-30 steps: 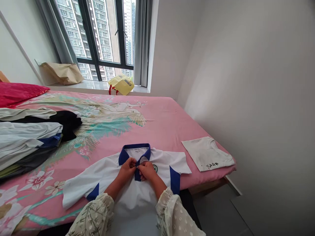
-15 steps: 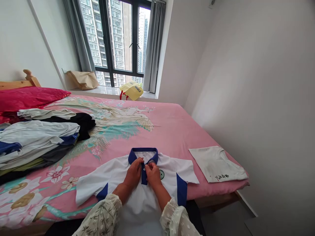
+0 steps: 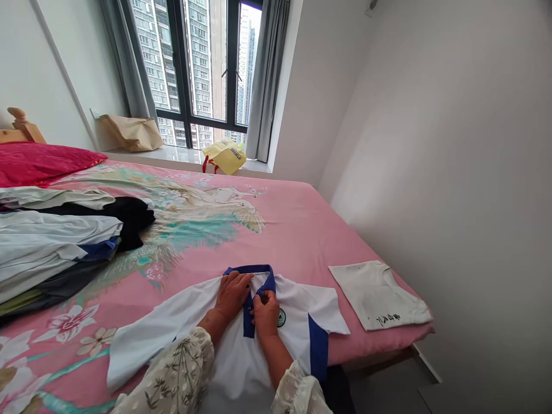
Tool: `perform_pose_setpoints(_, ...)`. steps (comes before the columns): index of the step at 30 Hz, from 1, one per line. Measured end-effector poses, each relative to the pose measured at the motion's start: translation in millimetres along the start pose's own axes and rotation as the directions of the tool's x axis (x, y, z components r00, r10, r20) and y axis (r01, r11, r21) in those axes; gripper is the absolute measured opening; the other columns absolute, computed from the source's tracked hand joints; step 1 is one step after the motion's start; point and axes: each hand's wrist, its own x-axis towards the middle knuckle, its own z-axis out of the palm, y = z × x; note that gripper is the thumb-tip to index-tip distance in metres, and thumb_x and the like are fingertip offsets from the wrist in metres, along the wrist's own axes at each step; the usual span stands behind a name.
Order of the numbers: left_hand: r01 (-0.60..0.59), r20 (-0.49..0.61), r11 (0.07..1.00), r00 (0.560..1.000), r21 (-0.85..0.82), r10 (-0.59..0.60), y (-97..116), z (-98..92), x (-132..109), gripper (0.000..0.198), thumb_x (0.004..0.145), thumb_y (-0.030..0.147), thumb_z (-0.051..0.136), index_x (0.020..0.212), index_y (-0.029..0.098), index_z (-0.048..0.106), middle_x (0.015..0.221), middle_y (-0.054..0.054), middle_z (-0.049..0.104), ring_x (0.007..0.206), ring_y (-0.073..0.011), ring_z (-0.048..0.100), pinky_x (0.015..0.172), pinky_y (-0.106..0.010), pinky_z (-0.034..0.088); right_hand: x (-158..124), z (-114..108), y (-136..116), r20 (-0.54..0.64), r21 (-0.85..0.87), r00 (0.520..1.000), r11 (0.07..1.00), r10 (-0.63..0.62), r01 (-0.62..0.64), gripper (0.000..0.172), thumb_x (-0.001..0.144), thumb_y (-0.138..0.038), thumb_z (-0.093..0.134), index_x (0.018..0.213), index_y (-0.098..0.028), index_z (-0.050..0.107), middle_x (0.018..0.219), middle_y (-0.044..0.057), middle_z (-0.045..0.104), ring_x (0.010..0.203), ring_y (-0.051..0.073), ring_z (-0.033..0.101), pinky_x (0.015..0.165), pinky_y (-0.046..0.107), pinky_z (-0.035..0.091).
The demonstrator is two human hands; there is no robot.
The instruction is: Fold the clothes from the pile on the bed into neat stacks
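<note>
A white polo shirt (image 3: 241, 368) with a blue collar, blue placket and blue side panels lies front up at the bed's near edge, its sleeves spread. My left hand (image 3: 232, 296) covers the left half of the collar, its fingers bent over the cloth by the neck opening. Beside it, my right hand (image 3: 266, 315) pinches the right collar edge at the top of the placket. A round dark green badge (image 3: 282, 317) shows just right of that hand. What lies under my fingertips, such as a button, is hidden.
A folded white T-shirt (image 3: 379, 296) rests near the bed's right corner. Heaped clothes (image 3: 56, 241) lie at left, before a red pillow (image 3: 47, 164). On the windowsill are a brown paper bag (image 3: 131, 133) and a yellow bag (image 3: 225, 156). A wall (image 3: 452, 172) stands at right.
My left hand has shifted from the placket top up onto the left collar, which now bends under it. My right hand stays pinched at the collar. The view has turned slightly right.
</note>
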Motion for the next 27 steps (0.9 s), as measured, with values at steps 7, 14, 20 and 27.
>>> perform_pose_setpoints(7, 0.112, 0.013, 0.992, 0.994, 0.051, -0.113, -11.1, 7.4, -1.0, 0.033, 0.078, 0.025, 0.054, 0.110, 0.021, 0.063, 0.098, -0.007, 0.069, 0.102, -0.0264, 0.052, 0.093, -0.044, 0.031, 15.5, 10.8, 7.5, 0.079, -0.147, 0.961, 0.951, -0.264, 0.273, 0.022, 0.076, -0.034, 0.054, 0.076, -0.016, 0.066, 0.069, 0.006, 0.068, 0.059, 0.016, 0.060, 0.057, 0.024, 0.047)
perform_pose_setpoints(14, 0.055, 0.291, 0.990, 0.957, -0.127, -0.016, -30.6, -7.7, 18.7, 0.054, 0.065, 0.008, 0.049, 0.114, 0.026, 0.062, 0.100, -0.004, 0.069, 0.100, -0.0232, 0.054, 0.088, -0.035, 0.038, 10.7, 13.0, 16.0, 0.071, -0.282, 0.963, 0.921, -0.259, 0.269, 0.025, 0.079, -0.035, 0.051, 0.069, -0.017, 0.065, 0.065, 0.006, 0.066, 0.058, 0.017, 0.058, 0.058, 0.025, 0.042)
perform_pose_setpoints(20, 0.129, 0.372, 0.972, 0.927, -0.198, -0.048, -29.4, -14.0, 29.4, 0.051, 0.057, 0.012, 0.055, 0.103, 0.031, 0.067, 0.083, -0.002, 0.068, 0.089, -0.0248, 0.058, 0.082, -0.034, 0.040, 8.7, 14.6, 17.4, 0.050, -0.286, 0.962, 0.919, -0.270, 0.272, 0.021, 0.079, -0.031, 0.051, 0.069, -0.018, 0.063, 0.061, 0.003, 0.063, 0.055, 0.015, 0.055, 0.058, 0.024, 0.041)
perform_pose_setpoints(27, 0.308, 0.385, 0.854, 0.912, -0.419, -0.140, -18.5, -11.3, 19.6, 0.024, 0.062, 0.019, 0.056, 0.086, 0.021, 0.060, 0.070, 0.002, 0.060, 0.067, -0.0153, 0.057, 0.064, -0.025, 0.043, 4.9, 10.0, 15.7, 0.058, -0.205, 0.949, 0.926, -0.311, 0.316, 0.023, 0.082, -0.032, 0.050, 0.082, -0.016, 0.066, 0.074, 0.006, 0.066, 0.066, 0.017, 0.058, 0.066, 0.026, 0.044)
